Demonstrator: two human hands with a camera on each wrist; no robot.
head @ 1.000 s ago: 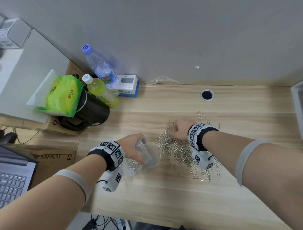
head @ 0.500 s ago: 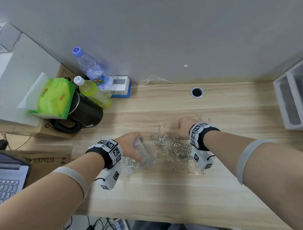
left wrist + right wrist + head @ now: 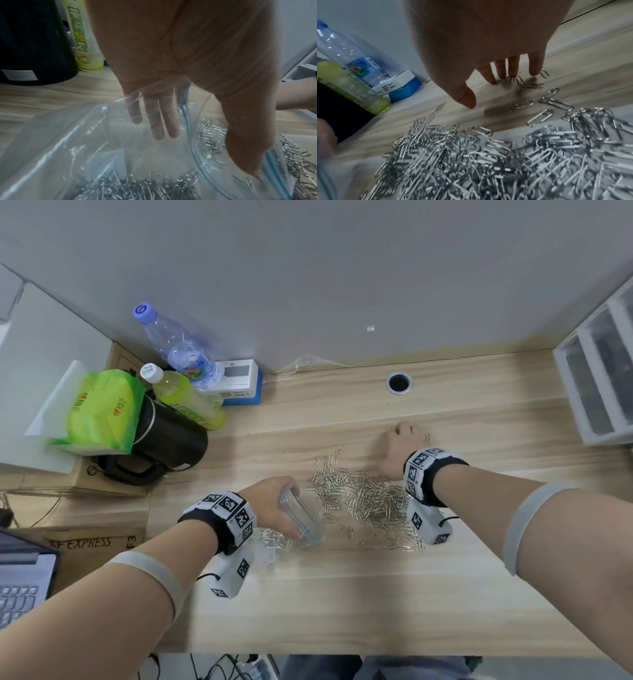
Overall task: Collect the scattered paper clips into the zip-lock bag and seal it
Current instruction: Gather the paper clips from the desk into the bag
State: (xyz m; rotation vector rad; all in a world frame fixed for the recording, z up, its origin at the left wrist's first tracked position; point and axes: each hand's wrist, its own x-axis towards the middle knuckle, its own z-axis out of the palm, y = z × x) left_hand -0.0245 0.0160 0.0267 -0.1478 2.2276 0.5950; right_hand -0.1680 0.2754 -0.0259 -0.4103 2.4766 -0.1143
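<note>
A clear zip-lock bag (image 3: pixel 303 520) with a blue seal lies on the wooden desk (image 3: pixel 342 594), with several paper clips (image 3: pixel 137 186) inside. My left hand (image 3: pixel 274 503) holds its mouth open, fingers (image 3: pixel 157 121) inside the plastic and thumb pinching the rim. A pile of silver paper clips (image 3: pixel 363 501) lies just right of the bag mouth. My right hand (image 3: pixel 399 446) reaches past the pile's far edge. Its straight fingertips (image 3: pixel 513 71) touch the desk among several stray clips (image 3: pixel 530 85) and hold nothing.
At the back left stand a black jug (image 3: pixel 171 443), a green drink bottle (image 3: pixel 185 400), a water bottle (image 3: pixel 178 347), a tissue pack (image 3: pixel 99 412) and a white-and-blue box (image 3: pixel 239 383). A cable hole (image 3: pixel 399 382) is behind my right hand. White drawers (image 3: pixel 599 385) stand far right, a laptop (image 3: pixel 17 587) near left.
My right hand has moved rightward and farther back along the pile's far edge, and its fingers have straightened onto the desk. The left hand keeps holding the bag in place.
</note>
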